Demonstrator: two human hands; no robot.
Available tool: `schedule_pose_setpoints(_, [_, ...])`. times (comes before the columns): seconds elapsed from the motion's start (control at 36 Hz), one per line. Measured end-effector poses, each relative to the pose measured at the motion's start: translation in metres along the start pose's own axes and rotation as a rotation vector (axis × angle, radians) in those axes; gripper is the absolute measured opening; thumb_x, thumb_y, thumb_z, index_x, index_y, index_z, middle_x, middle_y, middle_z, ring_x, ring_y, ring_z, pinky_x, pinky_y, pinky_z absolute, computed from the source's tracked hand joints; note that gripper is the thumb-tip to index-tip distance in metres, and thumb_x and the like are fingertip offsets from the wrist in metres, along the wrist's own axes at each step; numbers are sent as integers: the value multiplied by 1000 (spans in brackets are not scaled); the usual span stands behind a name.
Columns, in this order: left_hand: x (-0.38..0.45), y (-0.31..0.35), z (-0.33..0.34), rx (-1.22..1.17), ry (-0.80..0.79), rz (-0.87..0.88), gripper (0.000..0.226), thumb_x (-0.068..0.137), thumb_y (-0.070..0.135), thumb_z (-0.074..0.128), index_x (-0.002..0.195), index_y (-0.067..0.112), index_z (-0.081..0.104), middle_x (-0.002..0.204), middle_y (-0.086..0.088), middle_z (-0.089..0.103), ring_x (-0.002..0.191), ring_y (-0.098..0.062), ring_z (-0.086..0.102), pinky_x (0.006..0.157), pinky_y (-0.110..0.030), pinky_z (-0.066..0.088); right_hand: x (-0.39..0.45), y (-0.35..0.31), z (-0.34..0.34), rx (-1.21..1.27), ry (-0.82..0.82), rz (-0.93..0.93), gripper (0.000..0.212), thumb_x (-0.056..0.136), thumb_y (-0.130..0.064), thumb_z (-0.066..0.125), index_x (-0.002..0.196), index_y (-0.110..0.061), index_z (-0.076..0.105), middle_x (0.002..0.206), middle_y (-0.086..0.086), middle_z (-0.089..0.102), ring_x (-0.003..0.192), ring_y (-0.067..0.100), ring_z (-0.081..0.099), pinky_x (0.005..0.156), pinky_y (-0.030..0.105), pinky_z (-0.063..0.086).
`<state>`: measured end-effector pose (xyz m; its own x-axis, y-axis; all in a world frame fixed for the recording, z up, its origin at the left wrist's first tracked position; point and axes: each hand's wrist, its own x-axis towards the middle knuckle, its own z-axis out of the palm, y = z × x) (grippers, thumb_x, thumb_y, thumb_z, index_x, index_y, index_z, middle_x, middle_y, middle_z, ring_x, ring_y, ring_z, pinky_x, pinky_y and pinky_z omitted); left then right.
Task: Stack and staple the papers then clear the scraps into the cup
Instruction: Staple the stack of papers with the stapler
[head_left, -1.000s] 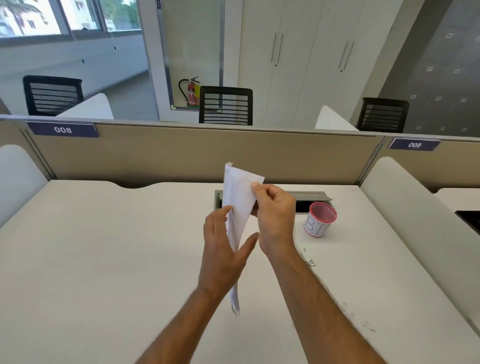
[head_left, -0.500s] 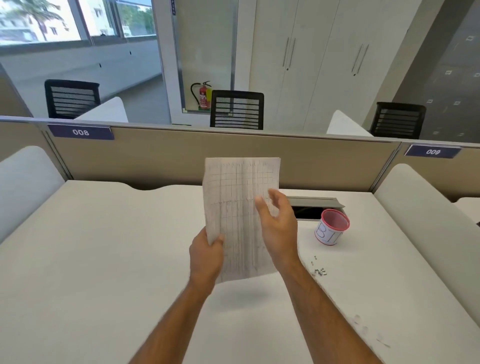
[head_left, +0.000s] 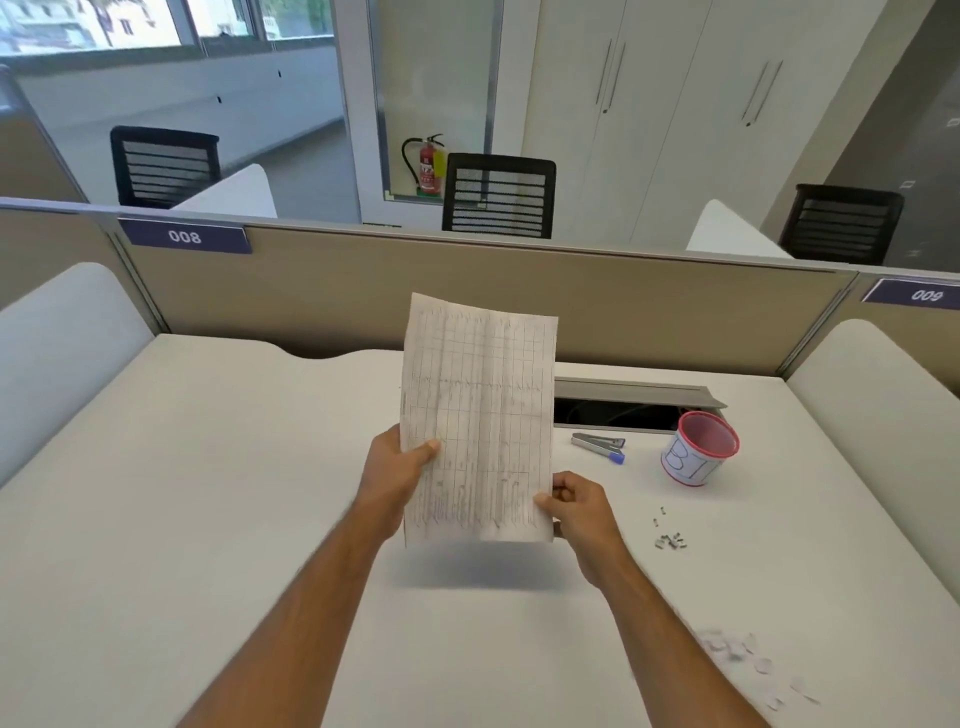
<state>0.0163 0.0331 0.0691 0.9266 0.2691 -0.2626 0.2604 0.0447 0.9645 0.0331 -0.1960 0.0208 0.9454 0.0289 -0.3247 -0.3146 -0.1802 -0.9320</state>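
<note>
I hold the papers (head_left: 480, 415), a gridded white sheaf, upright above the white desk (head_left: 208, 493). My left hand (head_left: 397, 470) pinches their left edge. My right hand (head_left: 579, 501) grips the lower right corner. A stapler (head_left: 597, 444) with a blue tip lies to the right of the papers. Beyond it stands a red-rimmed cup (head_left: 698, 454) marked with letters. Small metal staple bits (head_left: 669, 538) lie in front of the cup. Pale paper scraps (head_left: 748, 662) are scattered near the desk's right front, beside my right forearm.
An open cable tray (head_left: 623, 405) is set into the desk behind the stapler. A beige partition (head_left: 337, 291) closes the back, and white side panels (head_left: 878, 415) flank the desk. Black chairs stand beyond the partition.
The papers turned from edge-on to face-on and now stand a little lower. My right hand dropped from the upper edge to the lower right corner. The stapler has come into view.
</note>
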Motion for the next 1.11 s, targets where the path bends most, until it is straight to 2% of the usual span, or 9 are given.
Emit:
schedule_pose_setpoints(0.19, [14, -27, -23, 44, -19, -71, 42, 91, 3, 62, 130, 20, 59, 120, 1, 71, 108, -26, 69, 89, -48, 60, 26, 6, 24, -79, 80, -7, 13, 92, -2, 64, 98, -11, 70, 101, 4, 75, 95, 24, 73, 86, 40, 62])
schedule_pose_setpoints(0.28, [16, -43, -35, 93, -5, -118, 44, 89, 1, 62, 129, 17, 55, 120, 1, 67, 109, -25, 67, 81, -42, 62, 37, 2, 38, -129, 94, 1, 12, 91, -1, 63, 94, -10, 69, 95, 6, 73, 92, 26, 71, 75, 30, 59])
schedule_pose_setpoints(0.36, [22, -55, -47, 102, 14, -183, 38, 91, -3, 55, 124, 16, 51, 114, -2, 67, 93, -30, 73, 64, -40, 64, 49, -3, 56, -162, 94, 9, 13, 90, 0, 61, 90, -11, 68, 94, 5, 72, 89, 23, 70, 69, 25, 55])
schedule_pose_setpoints(0.44, [29, -59, -57, 122, 78, -195, 31, 93, -5, 51, 119, 13, 50, 105, -4, 68, 77, -32, 76, 58, -37, 62, 61, -8, 72, -180, 89, 17, 14, 89, 1, 62, 93, -9, 69, 93, 2, 72, 85, 17, 69, 63, 20, 51])
schedule_pose_setpoints(0.53, [42, -63, -66, 137, 164, -188, 28, 93, -5, 52, 116, 10, 52, 109, -5, 66, 78, -28, 75, 59, -37, 63, 75, -10, 88, -186, 82, 27, 15, 87, 3, 63, 94, -8, 71, 95, 4, 73, 88, 20, 70, 65, 22, 53])
schedule_pose_setpoints(0.64, [60, -68, -77, 163, 278, -167, 25, 93, -5, 52, 113, 9, 54, 110, -4, 63, 71, -14, 71, 61, -32, 64, 91, -11, 107, -211, 76, 47, 16, 86, 3, 64, 97, -5, 72, 96, 4, 73, 88, 19, 70, 63, 19, 51])
schedule_pose_setpoints(0.75, [72, -76, -87, 181, 359, -155, 21, 95, -4, 49, 110, 8, 56, 108, -5, 63, 75, -21, 72, 62, -31, 64, 102, -7, 128, -231, 75, 74, 12, 86, 1, 65, 93, -7, 71, 96, 3, 73, 89, 17, 70, 63, 18, 52])
schedule_pose_setpoints(0.92, [95, -82, -94, 214, 411, -138, 15, 97, 1, 52, 111, 7, 55, 106, -4, 62, 69, -16, 72, 61, -26, 61, 115, -3, 148, -260, 165, 88, 14, 86, 4, 59, 88, -5, 70, 90, 3, 72, 82, 17, 68, 54, 17, 48])
schedule_pose_setpoints(1.11, [124, -86, -93, 323, 429, -126, 10, 95, 0, 53, 99, 6, 60, 95, -10, 69, 66, -23, 75, 71, -40, 64, 135, -7, 151, -354, 270, 78, 18, 85, 3, 51, 89, -4, 67, 89, 5, 69, 79, 20, 65, 54, 24, 50])
